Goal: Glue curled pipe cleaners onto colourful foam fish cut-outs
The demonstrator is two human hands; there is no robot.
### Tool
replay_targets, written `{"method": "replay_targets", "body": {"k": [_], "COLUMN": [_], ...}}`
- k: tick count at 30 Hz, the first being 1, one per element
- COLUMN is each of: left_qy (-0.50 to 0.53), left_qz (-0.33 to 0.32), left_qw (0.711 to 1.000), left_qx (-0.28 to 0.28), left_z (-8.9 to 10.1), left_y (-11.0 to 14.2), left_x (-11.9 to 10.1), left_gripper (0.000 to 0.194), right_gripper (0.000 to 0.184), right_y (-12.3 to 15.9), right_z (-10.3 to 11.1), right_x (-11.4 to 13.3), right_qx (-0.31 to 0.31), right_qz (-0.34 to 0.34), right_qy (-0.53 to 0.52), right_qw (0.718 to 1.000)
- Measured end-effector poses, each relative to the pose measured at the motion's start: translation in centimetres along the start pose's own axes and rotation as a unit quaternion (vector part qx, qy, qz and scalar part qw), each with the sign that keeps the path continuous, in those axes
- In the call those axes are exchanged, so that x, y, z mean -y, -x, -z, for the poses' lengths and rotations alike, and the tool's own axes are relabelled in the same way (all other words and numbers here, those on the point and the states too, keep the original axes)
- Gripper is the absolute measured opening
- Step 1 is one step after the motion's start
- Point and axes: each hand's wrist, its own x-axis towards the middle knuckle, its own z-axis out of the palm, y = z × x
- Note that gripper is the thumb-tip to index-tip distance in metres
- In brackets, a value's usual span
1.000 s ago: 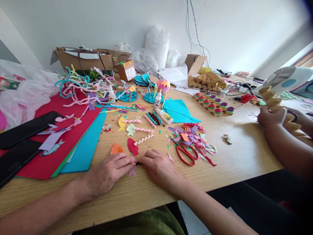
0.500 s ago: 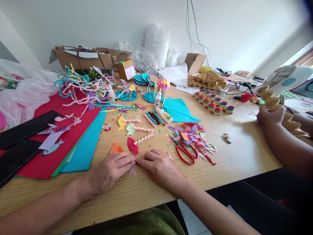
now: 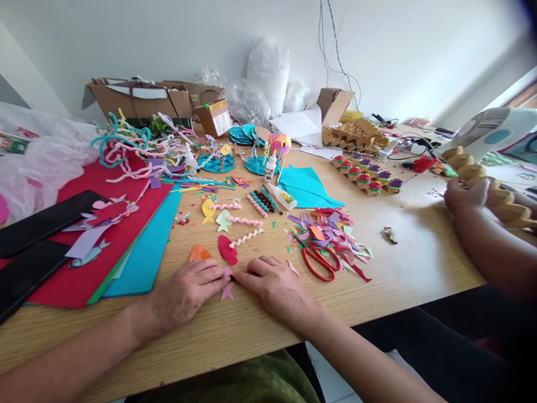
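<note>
My left hand (image 3: 191, 291) presses its closed fingertips on a pinkish-purple paper fish (image 3: 227, 291) lying on the table. My right hand (image 3: 274, 285) pinches a short dark pipe cleaner (image 3: 233, 278) against that fish, most of it hidden under the fingers. Just above lie an orange paper fish (image 3: 200, 253) and a red paper fish (image 3: 227, 249) with a pale twisted stem. Farther up are a pale green fish (image 3: 224, 221) and a yellow fish (image 3: 208, 211), each with a pink twisted stem.
Red-handled scissors (image 3: 321, 263) lie by paper scraps (image 3: 331, 232). Two glue bottles (image 3: 271, 168) and twisted pipe cleaners (image 3: 262, 202) sit mid-table. Coloured sheets (image 3: 138, 240) and phones (image 3: 37, 268) are at left. At right a co-worker's hands (image 3: 465, 196) hold an egg carton (image 3: 505, 204).
My right fingers have moved slightly left, closing over the dark pipe cleaner on the fish. My left fingers have drawn back a little, baring more of the fish.
</note>
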Motion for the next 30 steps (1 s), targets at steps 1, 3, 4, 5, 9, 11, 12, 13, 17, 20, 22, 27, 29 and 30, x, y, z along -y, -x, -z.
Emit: {"method": "replay_targets", "body": {"k": [1,3,4,5,9,11,12,13,17,20,22,27,29,30], "left_qy": [0.006,0.014,0.014,0.013,0.007,0.010,0.011,0.011,-0.002,-0.009,-0.008,0.011,0.021,0.024], "left_qz": [0.003,0.008,0.009,0.008,-0.009,-0.012,-0.008,-0.003,0.005,-0.007,-0.011,-0.002,0.001,0.003], "left_qw": [1.000,1.000,1.000,1.000,0.999,0.999,0.999,0.999,0.999,1.000,1.000,1.000,0.999,0.999], "left_qx": [0.004,0.014,0.018,0.023,0.037,0.043,0.045,0.046,0.039,0.028,0.026,0.024,0.028,0.033], "left_z": [0.1,0.2,0.3,0.4,0.7,0.8,0.8,0.8,0.8,0.9,1.0,1.1,1.2,1.3], "left_y": [0.0,0.1,0.1,0.2,0.7,0.9,1.0,1.0,0.5,0.1,0.0,0.1,0.3,0.4], "left_x": [0.1,0.1,0.2,0.3,0.5,0.5,0.5,0.4,0.2,0.1,0.1,0.1,0.1,0.1], "left_gripper": [0.035,0.036,0.036,0.036,0.040,0.043,0.044,0.045,0.041,0.038,0.036,0.036,0.037,0.037], "right_gripper": [0.027,0.026,0.026,0.025,0.023,0.022,0.022,0.022,0.024,0.023,0.022,0.024,0.023,0.023], "right_y": [0.0,0.1,0.1,0.1,0.1,0.1,0.1,0.1,0.1,0.1,0.1,0.0,0.0,0.0], "right_z": [-0.1,-0.2,-0.3,-0.3,-0.4,-0.4,-0.4,-0.4,-0.5,-0.5,-0.4,-0.3,-0.3,-0.3], "right_x": [0.0,0.0,0.0,0.0,0.1,0.1,0.1,0.1,0.2,0.2,0.2,0.2,0.2,0.3], "right_qx": [-0.004,-0.011,-0.014,-0.016,-0.022,-0.024,-0.025,-0.026,-0.036,-0.039,-0.036,-0.028,-0.029,-0.028], "right_qz": [0.002,0.010,0.015,0.019,0.029,0.028,0.027,0.026,0.025,0.022,0.020,0.015,0.012,0.010], "right_qy": [0.006,0.021,0.030,0.038,0.058,0.058,0.057,0.056,0.059,0.062,0.061,0.052,0.049,0.048], "right_qw": [1.000,1.000,0.999,0.999,0.998,0.998,0.998,0.998,0.997,0.997,0.997,0.998,0.998,0.998]}}
